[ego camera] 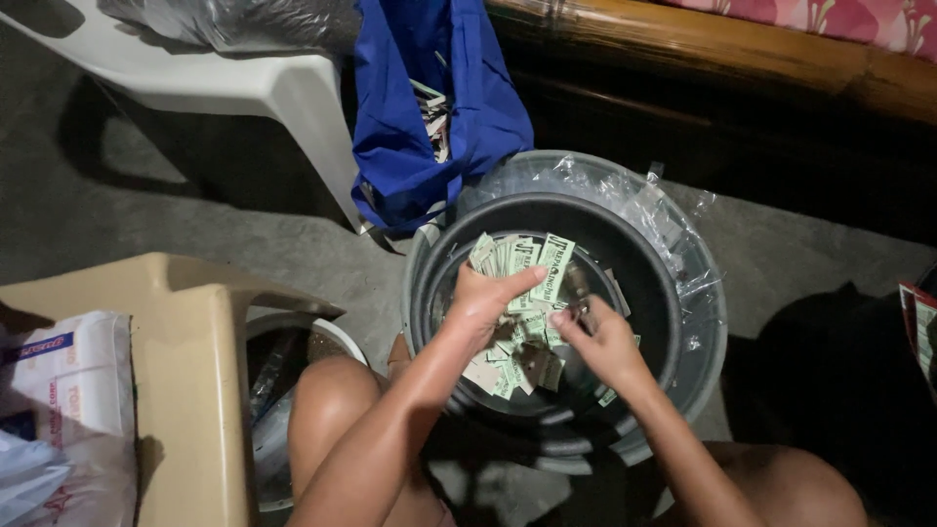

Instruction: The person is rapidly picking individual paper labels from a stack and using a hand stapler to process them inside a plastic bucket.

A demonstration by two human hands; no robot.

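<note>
both hands at work in a basin of paper slips

head view, looking down. a round grey basin (683,322) stands on the concrete floor (146,185) between the person's knees, lined in part with clear plastic film (634,200). in its bottom lies a heap of small green-and-white paper slips (512,366). the left hand (480,304) is closed around a fanned bundle of slips (527,262), thumb pressed across their face, fingers curled behind. the right hand (597,337) is nearly closed just beside it, fingertips pinched on something small among the slips; what it grips cannot be told. the two hands are near each other, not touching. behind the basin a blue cloth bag (429,117) hangs open against a white plastic chair (244,83). a beige plastic stool (185,371) stands to the left.
</note>
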